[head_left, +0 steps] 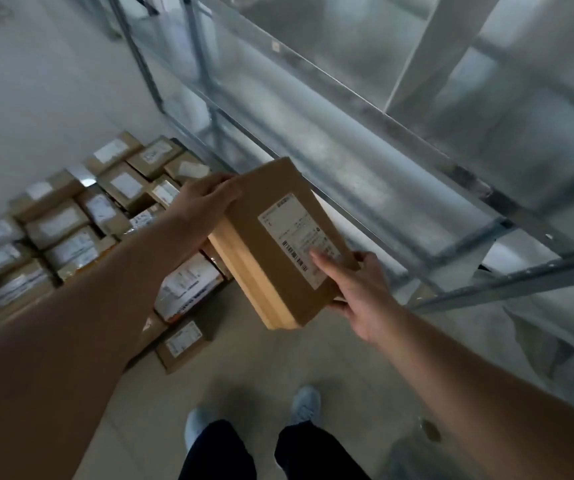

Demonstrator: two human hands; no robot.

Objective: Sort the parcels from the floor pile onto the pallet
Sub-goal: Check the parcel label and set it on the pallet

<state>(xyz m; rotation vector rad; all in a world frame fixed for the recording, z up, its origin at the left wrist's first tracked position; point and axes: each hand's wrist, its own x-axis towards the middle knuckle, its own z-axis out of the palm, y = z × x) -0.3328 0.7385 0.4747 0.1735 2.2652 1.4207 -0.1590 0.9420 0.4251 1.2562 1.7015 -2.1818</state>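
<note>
Both hands carry one parcel (280,244) in the air, label up, probably so it can be read. The left hand (206,197) grips its far corner; the right hand (354,292) grasps its near end, thumb on the label. Stacked parcels (71,230) lie below left, beside a metal rack (365,161).

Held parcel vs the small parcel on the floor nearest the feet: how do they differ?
The held parcel is up in the air, gripped by the left hand at its far end and the right hand at its near end; the floor parcel lies flat on the floor, untouched. The held parcel looks larger in frame, though it is closer to the camera. Both are brown cardboard with a white label on top.
</note>
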